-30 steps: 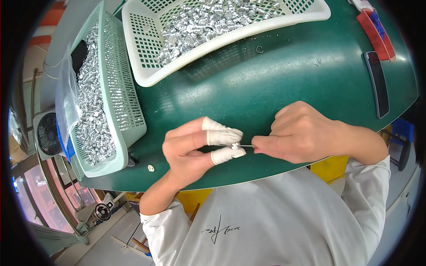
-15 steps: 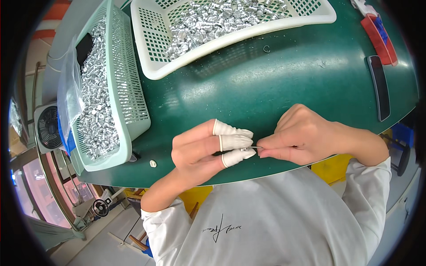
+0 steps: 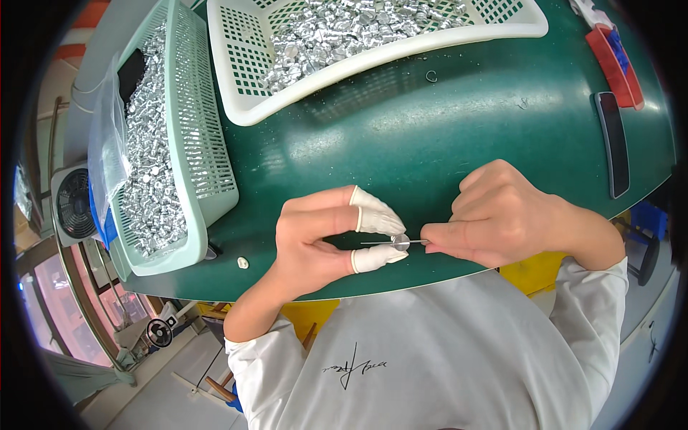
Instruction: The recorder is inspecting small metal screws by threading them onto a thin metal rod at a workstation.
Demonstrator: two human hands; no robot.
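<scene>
White finger cots cover several fingertips of my left hand (image 3: pixel 309 233), which pinches a small round silver metal part (image 3: pixel 401 244) between thumb and fingers. A thin metal rod (image 3: pixel 371 243) passes through or behind the part; I cannot tell which. Its tip sticks out to the left, into the gap between my left thumb and fingers. The rod's other end is pinched between thumb and forefinger of my right hand (image 3: pixel 502 218), its remaining fingers curled in. Both hands are over the near edge of the green table (image 3: pixel 344 158).
A white basket (image 3: pixel 394 59) of similar silver parts stands at the back. Another, pale green basket (image 3: pixel 204 143), full of small metal parts, is on the left. A dark phone-like slab (image 3: pixel 613 147) and red box (image 3: pixel 622 77) lie right. A whitish lump (image 3: pixel 243 263) sits front left.
My left fingers have spread from the thumb and the metal part now shows its round face between them. The rod's tip has come into view to its left.
</scene>
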